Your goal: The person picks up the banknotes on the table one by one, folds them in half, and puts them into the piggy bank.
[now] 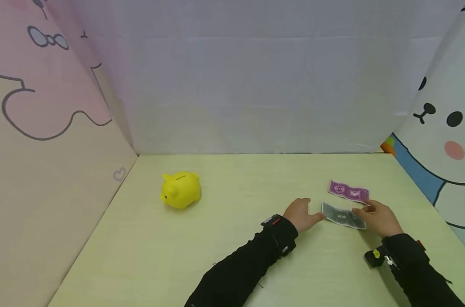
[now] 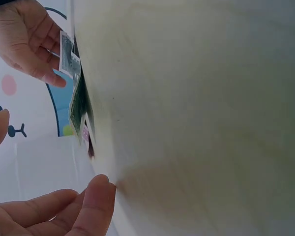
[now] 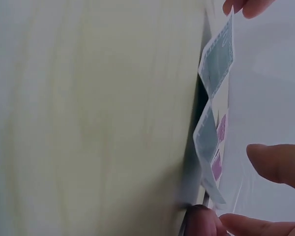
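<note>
A grey-green play banknote point(image 1: 340, 216) lies on the table, creased into waves, as the right wrist view shows. Close to its left end is my left hand point(image 1: 300, 216), thumb and fingers spread apart and holding nothing. Over its right end reaches my right hand point(image 1: 381, 220); the thumb point(image 3: 278, 164) stands away from the fingers, which are near the note's end. Whether those fingers touch the paper I cannot tell. Just behind lies a purple play banknote point(image 1: 348, 191), also creased, its right end near my right fingertips.
A yellow piggy bank point(image 1: 181, 190) with a slot on its back stands at the left rear of the pale table point(image 1: 140, 260). A white curtain point(image 1: 255, 85) hangs behind. Cartoon-printed panels point(image 1: 44, 183) flank both sides. Each wrist wears a black strap point(image 1: 280, 234).
</note>
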`<state>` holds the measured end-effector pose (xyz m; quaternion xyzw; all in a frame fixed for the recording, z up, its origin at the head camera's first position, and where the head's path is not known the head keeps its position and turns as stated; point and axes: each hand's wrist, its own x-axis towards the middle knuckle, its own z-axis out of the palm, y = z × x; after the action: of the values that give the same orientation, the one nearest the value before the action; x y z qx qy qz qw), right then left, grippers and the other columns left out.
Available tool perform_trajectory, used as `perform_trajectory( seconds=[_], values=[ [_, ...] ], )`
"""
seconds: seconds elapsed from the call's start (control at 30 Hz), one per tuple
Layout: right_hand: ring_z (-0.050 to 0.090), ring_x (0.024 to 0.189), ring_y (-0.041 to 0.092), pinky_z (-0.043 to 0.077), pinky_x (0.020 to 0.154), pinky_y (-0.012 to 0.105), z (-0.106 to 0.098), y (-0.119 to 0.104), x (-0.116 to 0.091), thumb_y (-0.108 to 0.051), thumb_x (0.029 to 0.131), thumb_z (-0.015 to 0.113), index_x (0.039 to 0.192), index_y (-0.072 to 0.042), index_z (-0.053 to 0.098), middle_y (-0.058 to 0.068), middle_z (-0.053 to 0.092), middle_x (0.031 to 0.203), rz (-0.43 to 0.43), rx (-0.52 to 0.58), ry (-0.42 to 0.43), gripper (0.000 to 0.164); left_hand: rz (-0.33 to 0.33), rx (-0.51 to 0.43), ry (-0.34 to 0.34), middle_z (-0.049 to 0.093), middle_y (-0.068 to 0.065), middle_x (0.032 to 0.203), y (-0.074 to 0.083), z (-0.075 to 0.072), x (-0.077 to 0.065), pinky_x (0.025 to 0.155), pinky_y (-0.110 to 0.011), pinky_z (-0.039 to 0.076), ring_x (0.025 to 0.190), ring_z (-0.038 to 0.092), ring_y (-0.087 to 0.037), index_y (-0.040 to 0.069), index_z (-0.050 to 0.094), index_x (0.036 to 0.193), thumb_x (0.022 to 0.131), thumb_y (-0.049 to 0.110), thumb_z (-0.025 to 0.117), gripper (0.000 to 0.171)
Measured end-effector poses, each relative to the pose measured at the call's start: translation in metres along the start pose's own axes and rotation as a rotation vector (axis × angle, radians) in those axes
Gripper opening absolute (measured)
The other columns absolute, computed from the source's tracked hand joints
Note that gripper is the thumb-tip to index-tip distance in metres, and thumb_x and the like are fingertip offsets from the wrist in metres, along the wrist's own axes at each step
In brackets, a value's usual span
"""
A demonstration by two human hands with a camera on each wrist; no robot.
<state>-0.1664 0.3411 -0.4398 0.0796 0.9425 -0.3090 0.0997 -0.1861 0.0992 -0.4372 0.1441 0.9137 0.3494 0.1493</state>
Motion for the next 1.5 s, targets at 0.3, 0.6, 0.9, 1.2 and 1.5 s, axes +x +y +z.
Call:
perform_trajectory(
  seconds=[0.3,0.6,0.9,1.2,1.5],
  values=[
    [0.051,0.092,0.042,0.049,0.072,0.04,0.001,0.001,0.003,-0.034,0.097,0.059,0.138,0.023,0.032,0.041,0.051,0.116,0.009,-0.024,0.017,0.075,-0.016,0.061,-0.02,0.062,-0.001,0.134,0.007,0.001,0.006,0.101,-0.019,0.045,0.127,0.055,-0.013,0.011,0.052,0.141,0.092,0.046,0.063,0.062],
    [0.049,0.093,0.042,0.049,0.075,0.045,0.003,0.002,0.005,-0.033,0.094,0.062,0.136,0.02,0.037,0.041,0.048,0.118,0.03,-0.027,-0.005,0.072,-0.008,0.077,-0.027,0.066,-0.002,0.127,0.008,0.004,0.01,0.093,-0.019,0.049,0.117,0.06,-0.013,0.009,0.057,0.136,0.093,0.04,0.065,0.053],
    [0.049,0.091,0.039,0.047,0.074,0.043,0.004,0.004,0.007,-0.023,0.093,0.063,0.128,0.016,0.05,0.038,0.052,0.111,-0.043,-0.047,-0.011,0.054,0.013,0.032,-0.033,0.068,-0.002,0.121,0.006,0.008,0.016,0.089,-0.019,0.049,0.111,0.063,-0.012,0.008,0.057,0.136,0.093,0.034,0.066,0.05],
    [0.05,0.089,0.038,0.046,0.074,0.045,0.004,0.001,0.005,-0.02,0.093,0.064,0.118,0.011,0.061,0.032,0.057,0.104,-0.094,-0.078,0.016,0.04,-0.003,-0.038,-0.039,0.071,0.001,0.113,0.005,0.005,0.013,0.085,-0.017,0.049,0.105,0.064,-0.01,0.009,0.057,0.137,0.091,0.03,0.069,0.051],
    [0.054,0.105,0.05,0.049,0.084,0.058,0.004,-0.002,0.0,-0.026,0.095,0.062,0.122,0.008,0.061,0.039,0.054,0.122,-0.079,-0.017,-0.006,0.043,-0.045,-0.118,-0.04,0.073,0.002,0.098,0.003,0.008,0.014,0.074,-0.016,0.049,0.087,0.065,-0.008,0.008,0.057,0.135,0.089,0.024,0.072,0.05]
  ],
)
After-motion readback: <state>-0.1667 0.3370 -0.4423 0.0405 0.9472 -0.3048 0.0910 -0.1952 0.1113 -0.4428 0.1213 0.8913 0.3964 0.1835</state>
